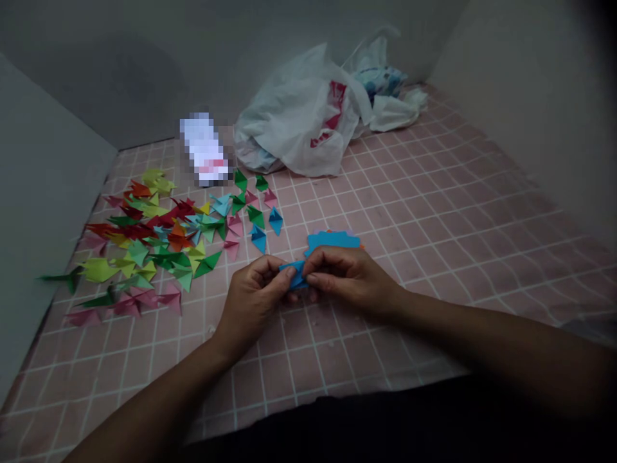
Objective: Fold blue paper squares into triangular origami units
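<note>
A small piece of folded blue paper [297, 275] is pinched between my two hands above the pink checked cloth. My left hand [258, 292] grips its left end, thumb on top. On its right edge, the thumb and fingertips of my right hand [351, 276] are closed. Part of the paper is hidden by my fingers. Just behind my right hand lies a stack of blue paper [332, 240], with orange and purple edges peeking out beneath. Two blue folded pieces, one of them a blue origami piece [259, 238], rest beyond my left hand.
Many folded paper cranes [164, 260] in several colours spread over the left of the checked cloth [434, 212]. Behind them lies a lit phone [204, 148], its screen blurred. A white plastic bag [299, 109] and a blue-patterned package [383, 82] sit along the back wall.
</note>
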Motion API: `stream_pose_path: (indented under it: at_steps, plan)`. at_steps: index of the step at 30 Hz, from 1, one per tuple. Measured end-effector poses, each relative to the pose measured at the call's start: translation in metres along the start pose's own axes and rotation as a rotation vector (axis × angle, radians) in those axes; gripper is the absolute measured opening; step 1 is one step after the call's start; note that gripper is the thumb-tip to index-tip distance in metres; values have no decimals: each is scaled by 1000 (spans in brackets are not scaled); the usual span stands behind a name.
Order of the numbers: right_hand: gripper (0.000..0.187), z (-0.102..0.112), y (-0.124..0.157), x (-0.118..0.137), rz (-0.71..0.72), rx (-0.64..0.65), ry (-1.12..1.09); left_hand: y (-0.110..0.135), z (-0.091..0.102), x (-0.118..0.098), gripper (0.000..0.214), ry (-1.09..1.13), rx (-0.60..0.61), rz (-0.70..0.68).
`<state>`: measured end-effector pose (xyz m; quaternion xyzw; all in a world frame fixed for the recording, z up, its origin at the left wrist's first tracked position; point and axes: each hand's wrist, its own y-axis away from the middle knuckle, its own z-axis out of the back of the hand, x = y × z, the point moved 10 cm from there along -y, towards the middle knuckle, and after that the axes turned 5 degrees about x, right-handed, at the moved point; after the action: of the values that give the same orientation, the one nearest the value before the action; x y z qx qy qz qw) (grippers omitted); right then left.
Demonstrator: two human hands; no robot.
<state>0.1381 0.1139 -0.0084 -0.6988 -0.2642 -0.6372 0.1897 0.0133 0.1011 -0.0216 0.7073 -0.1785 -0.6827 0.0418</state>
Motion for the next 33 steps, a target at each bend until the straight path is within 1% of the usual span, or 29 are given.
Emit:
stream_pose_path:
  at_steps: [3,6,11,14,17,21,25,29,31,33]
  plan:
    - [8,3,1,1,11,-24,51,1,-2,2,22,12,4,19]
    - [8,4,1,3,37,-49,116,2,-3,3,22,11,-5,11]
    - [8,7,5,3,54,-116,198,3,-3,8,24,21,-14,27]
    - [11,10,7,1,35,-157,228,3,-6,10,26,44,4,41]
    - [11,10,7,1,36,-167,249,2,-7,13,25,101,17,62]
    - [12,11,8,8,85,-186,330,1,-9,19,24,164,37,85]
    - [13,13,9,13,126,-228,395,0,-12,19,24,195,74,71]
    - [13,14,9,11,115,-232,367,0,-12,19,31,198,70,81]
    - [12,13,7,4,77,-205,267,0,-10,17,32,178,54,78]
    - [12,11,4,-4,22,-160,120,-1,-8,13,32,149,39,63]
